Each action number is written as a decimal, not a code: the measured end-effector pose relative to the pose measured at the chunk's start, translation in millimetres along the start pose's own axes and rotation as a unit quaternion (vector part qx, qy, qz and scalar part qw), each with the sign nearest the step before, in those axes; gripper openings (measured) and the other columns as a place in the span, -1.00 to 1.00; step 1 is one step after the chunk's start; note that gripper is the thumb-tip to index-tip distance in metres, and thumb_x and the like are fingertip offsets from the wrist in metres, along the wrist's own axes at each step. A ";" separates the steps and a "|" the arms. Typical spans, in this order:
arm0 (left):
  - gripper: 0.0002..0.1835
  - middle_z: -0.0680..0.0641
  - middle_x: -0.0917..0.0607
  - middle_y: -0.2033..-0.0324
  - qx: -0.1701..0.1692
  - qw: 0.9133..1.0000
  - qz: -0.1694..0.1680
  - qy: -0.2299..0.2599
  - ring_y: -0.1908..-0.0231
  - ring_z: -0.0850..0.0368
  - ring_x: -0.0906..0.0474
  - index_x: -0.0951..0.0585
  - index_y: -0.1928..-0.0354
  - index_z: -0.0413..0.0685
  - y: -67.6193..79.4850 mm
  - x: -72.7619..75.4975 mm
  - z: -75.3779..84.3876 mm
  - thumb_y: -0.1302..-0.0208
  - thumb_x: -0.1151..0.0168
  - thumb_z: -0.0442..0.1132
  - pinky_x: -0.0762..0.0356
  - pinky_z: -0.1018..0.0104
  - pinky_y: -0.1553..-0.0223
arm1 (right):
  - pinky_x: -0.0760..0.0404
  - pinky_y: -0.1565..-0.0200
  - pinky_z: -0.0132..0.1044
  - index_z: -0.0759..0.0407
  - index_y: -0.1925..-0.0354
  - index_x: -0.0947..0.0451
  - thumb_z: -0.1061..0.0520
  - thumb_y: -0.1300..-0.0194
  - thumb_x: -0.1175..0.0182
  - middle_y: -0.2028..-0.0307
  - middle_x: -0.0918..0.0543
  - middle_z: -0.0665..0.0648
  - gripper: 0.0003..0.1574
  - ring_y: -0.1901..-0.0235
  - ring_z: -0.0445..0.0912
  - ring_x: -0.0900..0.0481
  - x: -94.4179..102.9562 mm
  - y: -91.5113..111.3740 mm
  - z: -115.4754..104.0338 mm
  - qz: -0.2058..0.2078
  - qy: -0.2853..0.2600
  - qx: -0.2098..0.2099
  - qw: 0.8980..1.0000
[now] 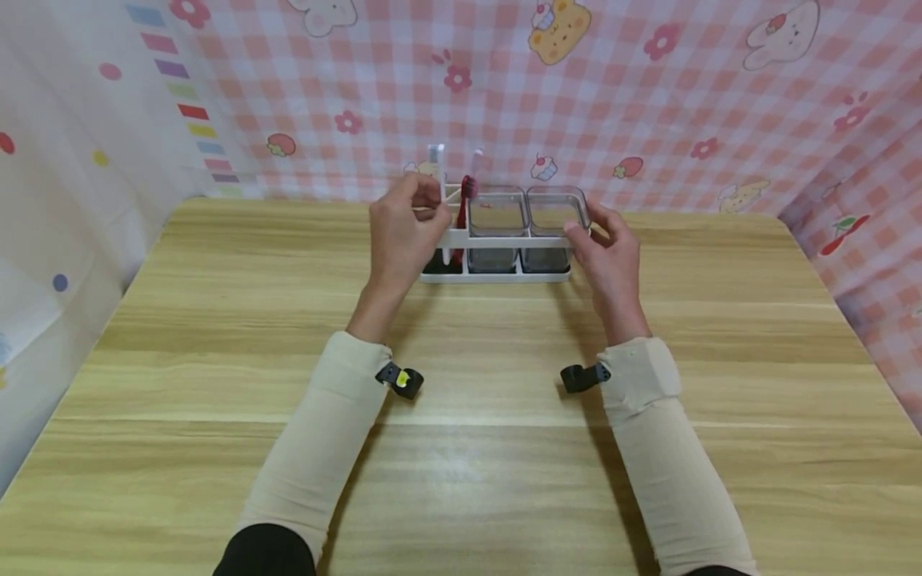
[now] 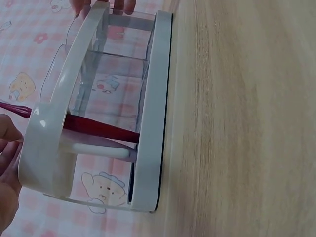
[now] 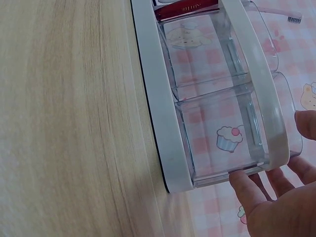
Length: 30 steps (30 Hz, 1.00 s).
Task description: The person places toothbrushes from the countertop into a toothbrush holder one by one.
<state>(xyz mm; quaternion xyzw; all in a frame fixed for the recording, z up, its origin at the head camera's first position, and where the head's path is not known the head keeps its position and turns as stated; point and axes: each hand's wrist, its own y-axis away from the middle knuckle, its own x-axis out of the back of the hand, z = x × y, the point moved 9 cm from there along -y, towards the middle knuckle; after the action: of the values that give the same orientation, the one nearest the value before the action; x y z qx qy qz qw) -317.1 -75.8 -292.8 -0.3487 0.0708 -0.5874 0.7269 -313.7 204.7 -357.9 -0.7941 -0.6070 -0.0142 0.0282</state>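
Note:
A white toothbrush holder [image 1: 497, 242] stands upright at the back of the table. Two clear cups [image 1: 493, 260] sit in its middle and right slots. My left hand [image 1: 406, 228] pinches a white toothbrush [image 1: 436, 152] between thumb and fingers; its handle [image 2: 101, 151] reaches down inside the left slot. Beside it a red toothbrush [image 1: 462, 210] leans in that same slot, along with a pale pink toothbrush [image 3: 276, 11]. My right hand [image 1: 611, 252] grips the holder's right end, thumb at the front by the cup rim, fingers round the side.
The wooden table [image 1: 475, 480] spreads out in front of the holder. Right behind it hangs a pink checked cloth [image 1: 403, 80] with cartoon prints. A white dotted cloth [image 1: 65, 200] hangs on the left. Each sleeve carries a black wrist camera [image 1: 406, 382].

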 end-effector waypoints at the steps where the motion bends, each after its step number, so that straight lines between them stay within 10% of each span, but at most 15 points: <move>1: -0.85 -0.24 -0.72 0.28 -0.001 1.000 -0.002 -0.004 0.25 -0.02 -0.72 -0.61 0.19 -0.40 0.0 -0.5 0.2 -0.19 -0.28 -0.54 -0.69 0.37 0.15 | -0.54 -0.23 -0.12 0.05 -0.38 -0.47 0.07 -0.40 -0.30 -0.30 -0.43 0.12 -0.38 -0.17 0.00 -0.43 -0.1 0.1 0.1 0.000 0.000 0.000 1.000; 30: -0.87 -0.27 -0.73 0.24 -0.003 0.998 -0.031 -0.052 0.22 -0.01 -0.72 -0.60 0.18 -0.39 -0.2 -5.6 2.4 -0.24 -0.28 -0.52 -0.68 0.38 0.11 | -0.57 -0.19 -0.18 0.06 -0.38 -0.48 0.09 -0.39 -0.31 -0.27 -0.44 0.13 -0.38 -0.11 -0.04 -0.43 -0.4 -0.5 0.5 0.004 -0.007 0.001 1.000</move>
<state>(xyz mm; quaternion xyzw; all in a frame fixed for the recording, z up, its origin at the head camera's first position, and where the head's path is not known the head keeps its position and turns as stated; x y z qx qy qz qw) -317.7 -69.7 -292.6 -0.3830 0.0245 -0.5904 0.7100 -314.2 204.5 -358.4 -0.7963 -0.6043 -0.0081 0.0247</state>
